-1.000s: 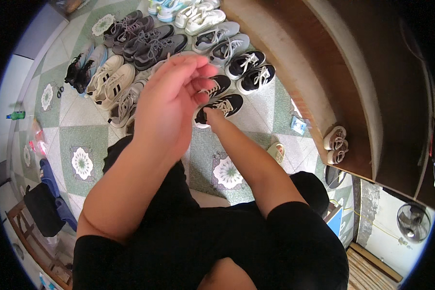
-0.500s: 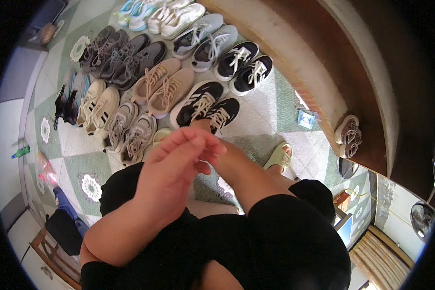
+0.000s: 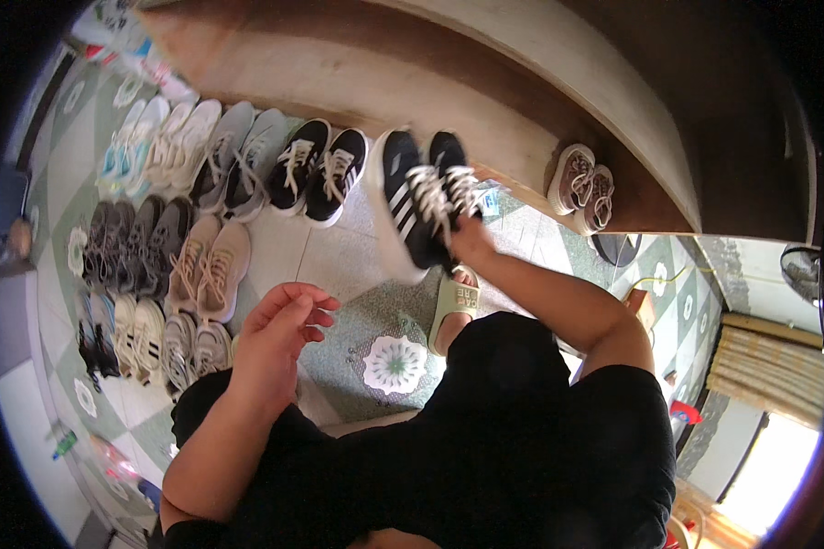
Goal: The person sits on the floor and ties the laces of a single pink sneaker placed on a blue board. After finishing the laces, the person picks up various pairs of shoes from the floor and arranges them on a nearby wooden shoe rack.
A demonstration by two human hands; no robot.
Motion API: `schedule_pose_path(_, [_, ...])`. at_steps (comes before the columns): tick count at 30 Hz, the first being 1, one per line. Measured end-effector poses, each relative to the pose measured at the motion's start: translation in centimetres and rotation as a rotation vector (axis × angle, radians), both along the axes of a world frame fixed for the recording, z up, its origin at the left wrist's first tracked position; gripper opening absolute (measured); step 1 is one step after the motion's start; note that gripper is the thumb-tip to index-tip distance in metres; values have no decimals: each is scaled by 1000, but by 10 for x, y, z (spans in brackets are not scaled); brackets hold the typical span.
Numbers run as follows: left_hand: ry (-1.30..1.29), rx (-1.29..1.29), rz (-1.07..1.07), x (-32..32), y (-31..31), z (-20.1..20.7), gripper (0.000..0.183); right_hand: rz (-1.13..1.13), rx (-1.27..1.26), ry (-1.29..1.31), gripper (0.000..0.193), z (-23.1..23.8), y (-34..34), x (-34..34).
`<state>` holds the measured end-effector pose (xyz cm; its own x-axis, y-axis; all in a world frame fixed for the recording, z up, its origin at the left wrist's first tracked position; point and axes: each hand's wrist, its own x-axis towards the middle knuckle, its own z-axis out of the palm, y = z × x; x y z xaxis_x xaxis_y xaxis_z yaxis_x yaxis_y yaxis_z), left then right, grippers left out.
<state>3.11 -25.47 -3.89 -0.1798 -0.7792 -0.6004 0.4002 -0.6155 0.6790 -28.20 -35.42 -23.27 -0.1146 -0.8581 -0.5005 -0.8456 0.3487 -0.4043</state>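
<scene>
My right hand (image 3: 472, 242) is closed around the heel ends of a pair of black sneakers (image 3: 406, 203) with white stripes, pale laces and thick white soles. The pair is lifted off the floor in front of the wooden cabinet; the near shoe is slightly blurred. Over the tiles on the left hovers my left hand (image 3: 279, 334), fingers loosely curled and apart, with nothing in it. It is nearest the beige sneakers (image 3: 222, 270). Against the cabinet's base stands another black striped pair (image 3: 319, 174), just left of the held shoes.
Several pairs of shoes stand in rows at the left, among them grey sneakers (image 3: 163, 240) and white ones (image 3: 185, 146). Brown sneakers (image 3: 581, 188) rest on the cabinet (image 3: 339, 69) at the right. My foot wears a green slipper (image 3: 449, 306). A fan (image 3: 801, 272) stands far right.
My right hand has raised the black sneakers from the floor and carried them right, towards the cabinet. My left hand stays empty, lower down. The view has turned right.
</scene>
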Motion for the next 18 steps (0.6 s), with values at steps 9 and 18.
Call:
schedule_pose_path(9, [-288,-39,-434,-63,-23,-23,21,-386,-36,472,42,-20,-156,-166])
schedule_pose_path(18, [-320,-85,-454,-71,-15,-26,22,-470,-153,660,44,-32,-148,-169])
